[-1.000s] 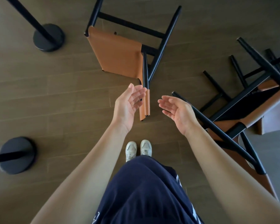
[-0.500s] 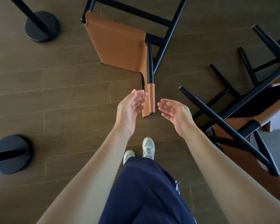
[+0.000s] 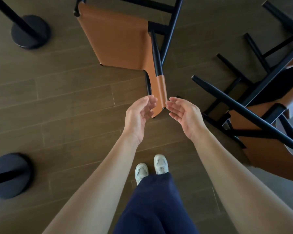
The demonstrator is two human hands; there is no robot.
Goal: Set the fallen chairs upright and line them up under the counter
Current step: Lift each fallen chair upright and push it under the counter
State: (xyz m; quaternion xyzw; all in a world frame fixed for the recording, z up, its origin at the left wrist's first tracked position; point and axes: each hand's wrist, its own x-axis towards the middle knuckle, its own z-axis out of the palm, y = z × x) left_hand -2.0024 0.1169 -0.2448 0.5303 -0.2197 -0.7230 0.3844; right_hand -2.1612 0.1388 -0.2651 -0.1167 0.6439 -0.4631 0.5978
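A middle chair is laid on its side on the floor, straight ahead of the shoes, with its legs pointed away and its back pointed toward the person. The end of that back is flanked by the hands: the left hand is held at its left, the right hand just beside it at its right; contact cannot be told. A right chair is tipped over to the right of the hands, its legs stuck out toward the middle chair. Two post bases are set on the floor at the left, a far base ahead and a near base level with the shoes.
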